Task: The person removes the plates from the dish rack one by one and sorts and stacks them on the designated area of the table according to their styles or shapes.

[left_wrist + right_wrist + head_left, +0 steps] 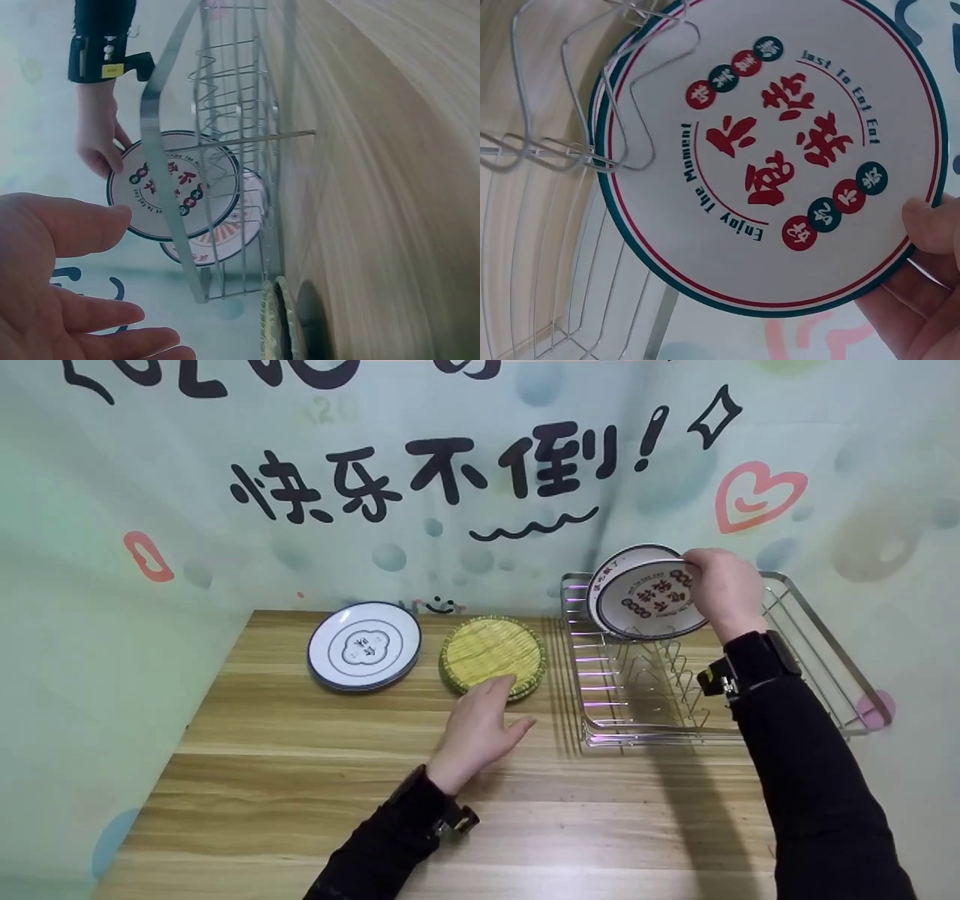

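Note:
My right hand [726, 589] grips the right edge of a white round plate [649, 604], thumb on the printed face and fingers behind. Red characters and small coloured circles decorate its middle, and a dark band runs round the rim. It stands tilted upright in the wire dish rack [576, 660], its lower edge at the prongs. Close behind leans a second plate [217, 247], partly hidden by the first. My left hand [480, 731] is held with fingers extended, empty, its fingertips overlapping the near edge of a round yellow-green woven mat [491, 649] in the head view.
Left of the woven mat lies a short stack of white plates [365, 664] with blue rims. The wooden table [300, 795] carries everything. A printed cloth backdrop [450, 562] hangs right behind the rack, mat and plates.

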Action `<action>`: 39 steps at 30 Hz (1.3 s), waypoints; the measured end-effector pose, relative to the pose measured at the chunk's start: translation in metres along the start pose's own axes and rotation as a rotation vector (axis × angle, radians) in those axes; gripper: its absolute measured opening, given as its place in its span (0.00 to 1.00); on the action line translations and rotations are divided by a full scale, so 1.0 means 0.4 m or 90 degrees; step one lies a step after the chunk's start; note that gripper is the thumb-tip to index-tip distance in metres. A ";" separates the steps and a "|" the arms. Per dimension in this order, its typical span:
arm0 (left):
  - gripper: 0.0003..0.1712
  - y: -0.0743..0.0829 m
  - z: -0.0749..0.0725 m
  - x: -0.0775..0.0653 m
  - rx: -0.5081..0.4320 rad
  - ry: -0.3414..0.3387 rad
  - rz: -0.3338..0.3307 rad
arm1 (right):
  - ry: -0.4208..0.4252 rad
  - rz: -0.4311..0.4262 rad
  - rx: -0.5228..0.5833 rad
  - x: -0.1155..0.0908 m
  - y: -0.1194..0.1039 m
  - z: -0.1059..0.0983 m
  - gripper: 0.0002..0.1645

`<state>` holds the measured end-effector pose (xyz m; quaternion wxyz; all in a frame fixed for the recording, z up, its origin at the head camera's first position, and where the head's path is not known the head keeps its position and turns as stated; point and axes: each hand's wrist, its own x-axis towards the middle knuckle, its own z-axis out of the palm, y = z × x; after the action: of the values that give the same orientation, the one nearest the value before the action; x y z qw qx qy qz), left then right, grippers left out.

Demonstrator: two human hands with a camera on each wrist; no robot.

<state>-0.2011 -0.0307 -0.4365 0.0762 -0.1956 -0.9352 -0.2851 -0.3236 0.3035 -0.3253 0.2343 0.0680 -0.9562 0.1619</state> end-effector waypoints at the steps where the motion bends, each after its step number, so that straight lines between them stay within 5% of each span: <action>1: 0.42 0.003 -0.001 0.003 -0.005 0.004 0.001 | 0.011 0.006 0.000 -0.001 0.001 -0.003 0.12; 13: 0.42 0.017 -0.007 0.012 -0.041 0.013 -0.007 | 0.116 0.050 0.035 -0.003 -0.001 -0.048 0.12; 20: 0.39 0.015 -0.011 0.015 -0.042 0.043 0.010 | 0.153 0.016 0.050 -0.019 -0.025 -0.064 0.11; 39: 0.37 0.024 -0.028 0.036 -0.107 0.107 0.017 | 0.173 -0.050 0.107 -0.067 -0.113 -0.076 0.08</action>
<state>-0.2098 -0.0251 -0.4187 0.1412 -0.1895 -0.8955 -0.3771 -0.2777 0.2730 -0.3000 0.3613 0.1018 -0.8954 0.2395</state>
